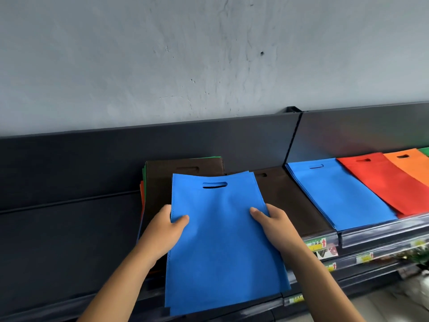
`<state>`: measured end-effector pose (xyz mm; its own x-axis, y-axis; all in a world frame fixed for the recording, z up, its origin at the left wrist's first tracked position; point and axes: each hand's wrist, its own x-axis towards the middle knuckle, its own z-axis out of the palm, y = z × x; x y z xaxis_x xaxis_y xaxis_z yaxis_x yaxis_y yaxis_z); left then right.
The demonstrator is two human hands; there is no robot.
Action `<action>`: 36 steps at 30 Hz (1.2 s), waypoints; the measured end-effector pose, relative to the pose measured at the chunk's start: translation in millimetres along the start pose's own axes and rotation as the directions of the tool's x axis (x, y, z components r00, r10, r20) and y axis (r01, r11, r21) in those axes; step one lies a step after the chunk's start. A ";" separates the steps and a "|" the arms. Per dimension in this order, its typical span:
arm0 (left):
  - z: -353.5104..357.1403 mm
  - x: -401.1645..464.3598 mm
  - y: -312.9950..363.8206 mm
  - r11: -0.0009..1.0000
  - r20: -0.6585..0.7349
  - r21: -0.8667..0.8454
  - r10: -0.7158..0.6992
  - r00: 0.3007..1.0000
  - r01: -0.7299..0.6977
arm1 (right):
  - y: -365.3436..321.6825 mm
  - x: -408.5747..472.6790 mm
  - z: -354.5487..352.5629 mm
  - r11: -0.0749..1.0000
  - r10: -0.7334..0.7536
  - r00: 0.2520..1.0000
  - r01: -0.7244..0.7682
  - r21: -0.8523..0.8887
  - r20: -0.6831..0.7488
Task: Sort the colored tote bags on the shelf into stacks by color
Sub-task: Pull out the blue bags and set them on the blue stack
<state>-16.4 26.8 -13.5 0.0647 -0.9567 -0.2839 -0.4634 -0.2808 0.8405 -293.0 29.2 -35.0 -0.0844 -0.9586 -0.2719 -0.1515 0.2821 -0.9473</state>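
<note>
On the near edge of the dark shelf (69, 240), in the head view, a small bundle of blue bags (222, 247) is held flat between both hands, its cut-out handle pointing to the far side. The left hand (166, 233) grips the bundle's left edge, thumb on top and fingers hidden beneath. The right hand (276, 225) grips the right edge the same way. Behind and under the bundle lies a mixed pile (160, 180) topped by a brown bag, with green and orange edges showing at its left side. Another brown bag (292, 205) lies just right of it. Farther right sit a blue stack (336, 194), a red stack (380, 182) and an orange stack (411, 166), overlapping one another.
</note>
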 end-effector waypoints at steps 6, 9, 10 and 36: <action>26.8 1.6 20.9 0.993 -0.001 -0.081 0.081 0.997 -0.081 | -4.9 -3.6 -28.6 0.999 -0.005 0.998 0.008 0.036 -0.065; 46.7 2.9 35.7 0.986 0.003 -0.136 0.094 0.996 -0.093 | -7.8 2.0 -50.3 0.999 -0.017 0.999 0.019 0.033 -0.049; 57.4 4.9 42.4 0.986 -0.001 -0.137 0.097 0.995 -0.096 | -7.3 5.6 -62.0 0.999 -0.017 0.999 0.018 0.032 -0.036; 407.3 120.9 212.0 0.993 0.068 -0.031 -0.109 0.992 0.111 | 73.6 224.2 -422.6 0.922 -0.017 0.988 -0.043 -0.384 -0.151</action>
<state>-466.8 -117.0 -57.6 0.0543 -0.9128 -0.4048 -0.4253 -0.3879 0.8177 -739.2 -148.6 -94.3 -0.2298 -0.9463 -0.2275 -0.5140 0.3166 -0.7972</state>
